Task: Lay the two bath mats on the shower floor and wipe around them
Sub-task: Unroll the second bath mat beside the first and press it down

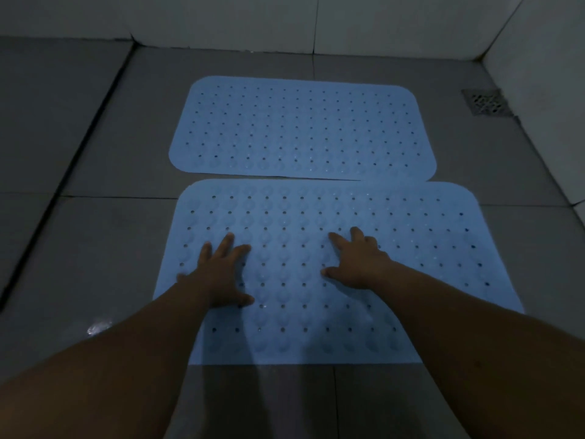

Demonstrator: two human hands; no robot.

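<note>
Grey floor tiles (95,236) fill a dim shower corner edged by pale wall tiles (253,17). Two blue perforated bath mats lie flat on the floor. The far mat (300,128) sits nearer the wall; the near mat (348,280) lies just in front of it, their edges touching toward the drain (486,101), which sits beside the far mat's corner. On the near mat, the left hand (221,274) and right hand (361,261) press down, fingers spread, holding nothing.

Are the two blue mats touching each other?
Touching. The head view shows the near mat meeting the far mat at the right end of the seam, while a thin dark gap opens toward the left.
</note>
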